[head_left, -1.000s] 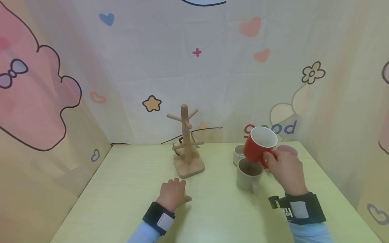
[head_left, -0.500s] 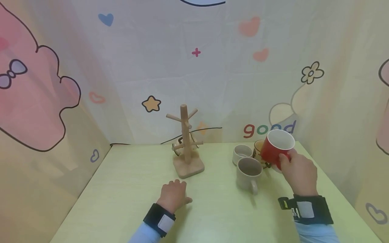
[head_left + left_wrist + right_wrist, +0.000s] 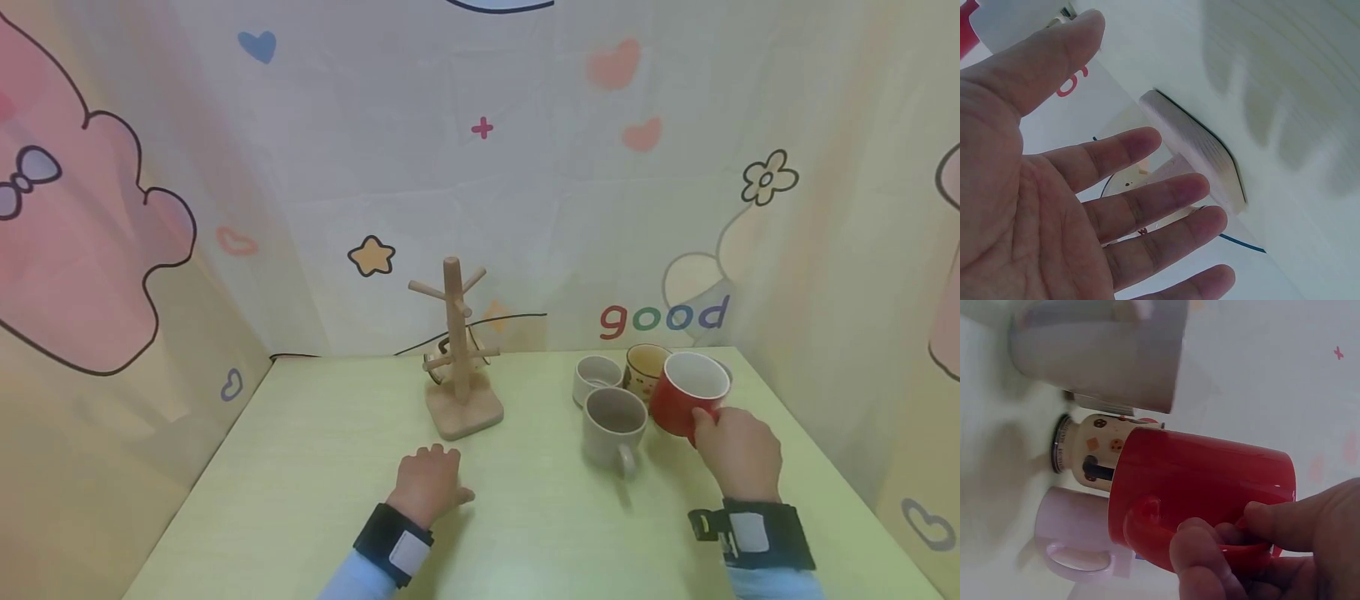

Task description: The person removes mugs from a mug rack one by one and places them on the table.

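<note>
My right hand (image 3: 738,454) grips a red mug (image 3: 673,407) with a white inside by its handle, fingers and thumb closed round it in the right wrist view. The mug is upright and appears raised off the table. A grey mug (image 3: 611,437), a small white cup (image 3: 596,385) and a yellow patterned mug (image 3: 643,371) stand left of and behind it. Mostly hidden behind the red mug in the head view, a pink mug (image 3: 1072,519) shows beside it in the right wrist view. My left hand (image 3: 427,483) holds nothing, its fingers spread and relaxed in front of the wooden mug tree (image 3: 456,333).
A cream mug (image 3: 474,357) with dark markings is partly hidden behind the mug tree's post. The pale table (image 3: 315,467) meets a printed curtain (image 3: 405,150) at its back edge, and curtains hang on both sides.
The red mug has moved right and then down in my right hand, uncovering the white cup and yellow mug and passing in front of the pink one. My left hand has stayed put.
</note>
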The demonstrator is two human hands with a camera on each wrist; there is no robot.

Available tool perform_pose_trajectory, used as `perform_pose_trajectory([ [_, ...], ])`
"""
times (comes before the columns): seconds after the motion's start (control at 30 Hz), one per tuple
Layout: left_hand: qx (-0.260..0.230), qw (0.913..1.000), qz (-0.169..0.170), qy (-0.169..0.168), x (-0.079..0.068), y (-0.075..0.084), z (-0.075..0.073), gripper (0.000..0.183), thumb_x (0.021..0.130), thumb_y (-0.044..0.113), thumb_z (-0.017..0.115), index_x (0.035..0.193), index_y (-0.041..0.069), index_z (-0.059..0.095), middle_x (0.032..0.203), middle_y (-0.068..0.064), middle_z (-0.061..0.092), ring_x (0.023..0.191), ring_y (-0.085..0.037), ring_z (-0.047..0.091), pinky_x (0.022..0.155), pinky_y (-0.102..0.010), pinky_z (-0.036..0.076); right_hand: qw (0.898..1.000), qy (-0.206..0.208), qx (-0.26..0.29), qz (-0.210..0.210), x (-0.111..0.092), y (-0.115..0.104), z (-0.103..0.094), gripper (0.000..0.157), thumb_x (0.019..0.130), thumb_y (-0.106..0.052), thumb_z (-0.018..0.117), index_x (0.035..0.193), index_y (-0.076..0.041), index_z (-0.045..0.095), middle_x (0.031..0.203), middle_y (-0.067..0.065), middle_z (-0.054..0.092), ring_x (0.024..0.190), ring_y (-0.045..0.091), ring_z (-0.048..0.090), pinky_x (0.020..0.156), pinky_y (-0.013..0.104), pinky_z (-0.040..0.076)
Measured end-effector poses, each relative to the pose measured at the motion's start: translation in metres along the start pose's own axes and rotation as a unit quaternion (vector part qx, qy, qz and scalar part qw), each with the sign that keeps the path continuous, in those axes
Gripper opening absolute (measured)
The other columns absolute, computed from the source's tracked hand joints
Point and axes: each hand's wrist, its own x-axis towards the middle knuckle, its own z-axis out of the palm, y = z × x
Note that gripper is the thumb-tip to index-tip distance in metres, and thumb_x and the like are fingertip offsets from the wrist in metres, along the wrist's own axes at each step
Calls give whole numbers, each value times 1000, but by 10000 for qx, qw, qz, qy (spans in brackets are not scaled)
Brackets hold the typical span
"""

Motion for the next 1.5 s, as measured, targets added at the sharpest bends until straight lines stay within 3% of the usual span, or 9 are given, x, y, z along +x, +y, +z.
perform_pose_trajectory([
  [0.37, -34, 10000, 34, 36, -1, -1, 3, 52, 77, 49, 81, 104, 6, 68, 90, -12, 62, 86, -31, 61, 71, -47, 53, 9998, -163, -24, 108, -7, 6, 6, 40, 101, -24, 47, 88, 11, 60, 63, 12, 58, 62, 29, 51, 52, 35, 42],
  [0.7, -73, 10000, 42, 38, -2, -2, 4, 51, 76, 48, 81, 101, 6, 67, 87, -11, 60, 84, -30, 61, 69, -47, 52, 9996, -240, -123, -18, -13, 19, 22, 42, 100, -25, 46, 70, 0, 60, 60, 8, 55, 60, 27, 51, 50, 34, 38],
  [1.27, -103, 9999, 51, 27, -1, -1, 4, 51, 76, 48, 81, 101, 6, 67, 87, -11, 60, 82, -29, 60, 69, -46, 52, 9989, -411, -207, -34, -12, 35, 54, 43, 98, -26, 47, 66, 0, 59, 64, 14, 59, 60, 29, 55, 51, 39, 40],
  [1.5, -106, 9998, 114, 113, -2, -1, 4, 51, 76, 48, 82, 100, 6, 67, 88, -11, 61, 82, -30, 60, 68, -46, 52, 9989, -407, -224, 6, -12, 36, 57, 42, 97, -24, 45, 65, 0, 59, 63, 13, 59, 59, 29, 55, 50, 38, 40],
])
